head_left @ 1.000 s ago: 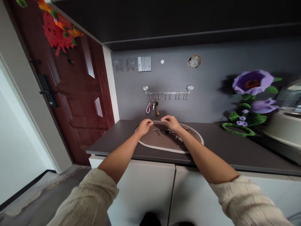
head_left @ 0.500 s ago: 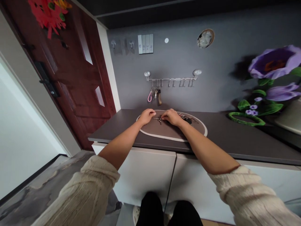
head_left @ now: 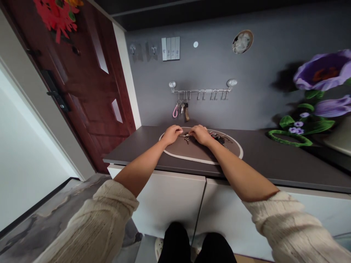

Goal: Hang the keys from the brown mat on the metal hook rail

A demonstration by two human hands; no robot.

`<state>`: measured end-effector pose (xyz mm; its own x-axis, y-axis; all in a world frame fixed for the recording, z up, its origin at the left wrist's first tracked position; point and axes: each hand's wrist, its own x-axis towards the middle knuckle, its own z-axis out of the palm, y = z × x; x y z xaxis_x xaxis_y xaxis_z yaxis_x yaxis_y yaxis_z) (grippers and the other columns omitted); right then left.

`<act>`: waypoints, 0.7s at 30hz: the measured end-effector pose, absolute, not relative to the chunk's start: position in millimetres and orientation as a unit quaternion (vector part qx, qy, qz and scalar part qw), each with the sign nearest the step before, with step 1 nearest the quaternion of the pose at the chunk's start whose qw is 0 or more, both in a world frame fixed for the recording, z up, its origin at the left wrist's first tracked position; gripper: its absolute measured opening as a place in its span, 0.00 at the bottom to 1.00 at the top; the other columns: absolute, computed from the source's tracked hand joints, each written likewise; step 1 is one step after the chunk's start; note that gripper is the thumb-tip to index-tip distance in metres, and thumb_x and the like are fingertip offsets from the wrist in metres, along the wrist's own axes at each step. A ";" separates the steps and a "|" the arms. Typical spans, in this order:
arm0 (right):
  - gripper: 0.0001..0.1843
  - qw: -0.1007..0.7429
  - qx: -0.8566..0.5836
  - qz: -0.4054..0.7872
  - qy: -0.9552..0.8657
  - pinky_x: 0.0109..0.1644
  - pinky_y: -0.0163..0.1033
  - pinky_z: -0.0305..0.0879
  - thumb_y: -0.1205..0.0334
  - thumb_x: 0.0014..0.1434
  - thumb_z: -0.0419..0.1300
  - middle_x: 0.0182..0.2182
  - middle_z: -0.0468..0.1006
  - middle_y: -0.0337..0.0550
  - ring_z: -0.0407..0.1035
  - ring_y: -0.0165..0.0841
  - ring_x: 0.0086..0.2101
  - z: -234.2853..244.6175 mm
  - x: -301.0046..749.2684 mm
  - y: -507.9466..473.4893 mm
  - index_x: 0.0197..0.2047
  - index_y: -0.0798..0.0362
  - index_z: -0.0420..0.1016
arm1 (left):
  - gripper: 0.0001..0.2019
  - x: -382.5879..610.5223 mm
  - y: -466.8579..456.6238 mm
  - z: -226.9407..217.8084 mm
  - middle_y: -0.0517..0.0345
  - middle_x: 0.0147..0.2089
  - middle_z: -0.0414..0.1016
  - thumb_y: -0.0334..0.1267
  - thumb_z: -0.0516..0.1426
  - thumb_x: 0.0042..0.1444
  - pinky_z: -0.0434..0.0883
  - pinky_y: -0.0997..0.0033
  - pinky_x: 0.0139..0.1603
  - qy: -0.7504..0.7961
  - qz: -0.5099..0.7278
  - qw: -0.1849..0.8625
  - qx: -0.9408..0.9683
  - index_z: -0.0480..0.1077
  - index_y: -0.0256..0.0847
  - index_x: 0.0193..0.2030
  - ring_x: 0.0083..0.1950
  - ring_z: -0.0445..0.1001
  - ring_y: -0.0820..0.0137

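Note:
A small bunch of metal keys (head_left: 187,138) is between my hands, low over the oval brown mat (head_left: 189,152) with a pale rim. My left hand (head_left: 172,134) is closed in a pinch at the left end of one key. From the other side, my right hand (head_left: 200,134) has its fingers pinched on the same bunch, and they partly hide its ring. Just right of that hand, a heap of more keys (head_left: 218,138) with dark fobs lies on the mat, partly covered by the wrist.
On the grey wall a clear hook rail (head_left: 201,91) carries several hanging keys (head_left: 182,108) at its left end. Purple artificial flowers (head_left: 323,75) stand at the right of the dark countertop (head_left: 263,153). A dark red door (head_left: 90,91) is to the left, white cabinet doors (head_left: 170,197) below.
Both hands hold nearly the same place, with the keys turned slightly between the fingers. The view has shifted a little.

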<state>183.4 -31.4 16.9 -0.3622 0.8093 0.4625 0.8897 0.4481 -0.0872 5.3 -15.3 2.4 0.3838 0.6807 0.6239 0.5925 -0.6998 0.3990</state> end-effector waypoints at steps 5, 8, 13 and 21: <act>0.10 0.253 -0.545 -0.065 -0.797 0.39 0.36 0.52 0.66 0.53 0.52 0.33 0.76 0.45 0.64 0.35 0.37 18.6 182.4 -31.4 0.28 0.52 0.74 | 0.07 7.1 -18.1 3.7 0.57 0.33 0.70 0.33 0.51 0.52 0.62 0.73 0.40 0.379 0.401 0.039 0.833 0.70 0.38 0.32 0.37 0.65 0.72; 0.09 0.284 -0.553 -0.027 -0.783 0.37 0.34 0.53 0.67 0.52 0.51 0.31 0.76 0.44 0.66 0.33 0.34 20.5 181.2 -32.3 0.29 0.53 0.73 | 0.07 7.9 -19.1 4.0 0.57 0.33 0.69 0.35 0.52 0.51 0.62 0.73 0.40 0.375 0.395 0.031 0.838 0.70 0.38 0.32 0.36 0.65 0.72; 0.08 0.342 -0.557 0.043 -0.756 0.34 0.31 0.55 0.68 0.51 0.52 0.28 0.75 0.42 0.65 0.29 0.29 23.5 179.7 -34.8 0.28 0.55 0.72 | 0.08 9.6 -21.4 4.5 0.57 0.32 0.70 0.37 0.53 0.51 0.62 0.72 0.40 0.364 0.394 0.018 0.844 0.72 0.39 0.32 0.36 0.65 0.72; 0.06 0.488 -0.490 0.210 -0.691 0.35 0.32 0.60 0.64 0.48 0.55 0.24 0.74 0.40 0.66 0.27 0.27 18.4 175.1 -26.2 0.25 0.56 0.71 | 0.09 15.7 -29.7 8.2 0.57 0.32 0.70 0.42 0.55 0.49 0.63 0.73 0.39 0.357 0.412 0.015 0.838 0.73 0.40 0.30 0.35 0.66 0.72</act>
<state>175.1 -26.2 18.4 -0.0429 0.8825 0.4684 0.4726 0.4310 -0.7687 15.7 -29.7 8.2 0.4057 0.6106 0.6801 0.5854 -0.7451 0.3197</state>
